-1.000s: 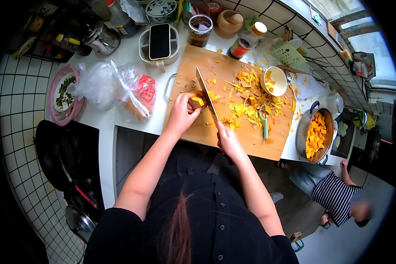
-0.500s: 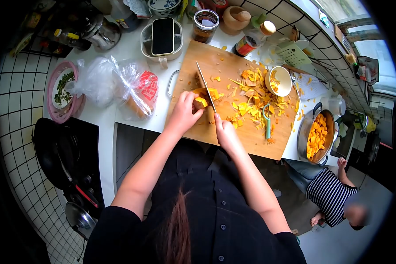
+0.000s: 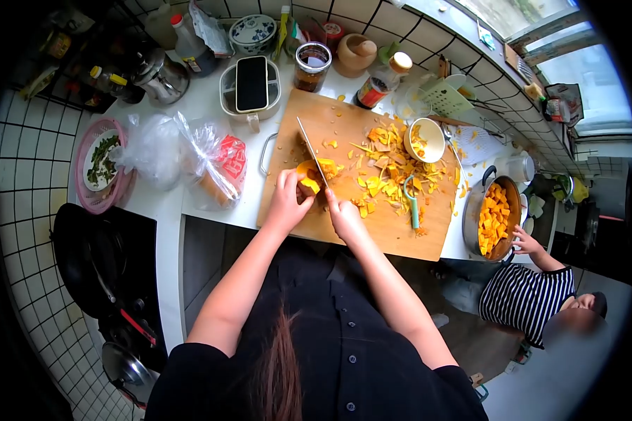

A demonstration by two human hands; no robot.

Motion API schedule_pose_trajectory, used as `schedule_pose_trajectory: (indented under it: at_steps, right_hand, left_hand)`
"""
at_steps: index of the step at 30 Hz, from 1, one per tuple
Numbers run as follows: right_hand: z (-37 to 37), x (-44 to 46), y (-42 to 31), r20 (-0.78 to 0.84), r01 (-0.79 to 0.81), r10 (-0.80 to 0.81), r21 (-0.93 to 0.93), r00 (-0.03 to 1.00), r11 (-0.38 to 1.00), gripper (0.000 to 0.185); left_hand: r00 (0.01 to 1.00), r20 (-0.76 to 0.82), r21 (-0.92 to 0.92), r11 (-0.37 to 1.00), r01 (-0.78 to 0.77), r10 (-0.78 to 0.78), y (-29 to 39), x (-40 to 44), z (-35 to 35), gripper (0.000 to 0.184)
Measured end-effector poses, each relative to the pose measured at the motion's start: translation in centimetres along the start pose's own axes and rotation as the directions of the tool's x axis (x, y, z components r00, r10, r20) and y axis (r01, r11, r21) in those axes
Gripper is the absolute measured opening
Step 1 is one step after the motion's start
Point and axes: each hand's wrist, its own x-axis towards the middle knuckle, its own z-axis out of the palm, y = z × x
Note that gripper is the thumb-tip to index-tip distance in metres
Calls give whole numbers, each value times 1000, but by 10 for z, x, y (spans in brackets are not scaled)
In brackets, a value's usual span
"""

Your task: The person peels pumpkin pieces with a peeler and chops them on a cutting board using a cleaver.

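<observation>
On the wooden cutting board (image 3: 393,235), my left hand (image 3: 289,200) grips a piece of orange pumpkin (image 3: 308,184). My right hand (image 3: 345,216) is wrapped round the handle end of a large knife (image 3: 311,149), whose blade stands against the pumpkin piece. Small pumpkin bits lie just right of the blade. A heap of peelings and scraps (image 3: 390,158) covers the board's right part. Among them are a cream bowl (image 3: 425,139) with scraps inside and a green-handled peeler (image 3: 413,211).
Right of the board, a metal pot (image 3: 473,219) holds pumpkin chunks. A person in a striped top (image 3: 523,298) has a hand near it. Jars, a sauce bottle (image 3: 376,91) and a phone (image 3: 251,84) on a container line the back. Plastic bags (image 3: 214,158) lie left.
The view has shifted, so the board and hands appear further left and lower. The other person has come closer to the pot, one hand now at its rim. My hands keep their holds.
</observation>
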Motion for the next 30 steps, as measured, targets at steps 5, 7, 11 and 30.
schedule_pose_trajectory:
  at_steps: [5,7,11,30]
  right_hand:
    - [1,0,2,-18,36,-36,-6,999,999,72]
    - [2,-1,3,-21,45,-45,-13,999,999,73]
    - [1,-2,1,-23,65,-66,-20,998,998,73]
    - [-14,17,9,23,52,-56,135,998,989,78]
  left_hand:
    - [999,-14,-60,998,33,-34,0,-3,2,48]
    - [999,-25,-68,997,36,-38,-1,-5,3,48]
    - [998,-30,-76,996,49,-51,2,-7,2,47]
    - [990,-122,88,993,75,-64,-25,-12,2,43]
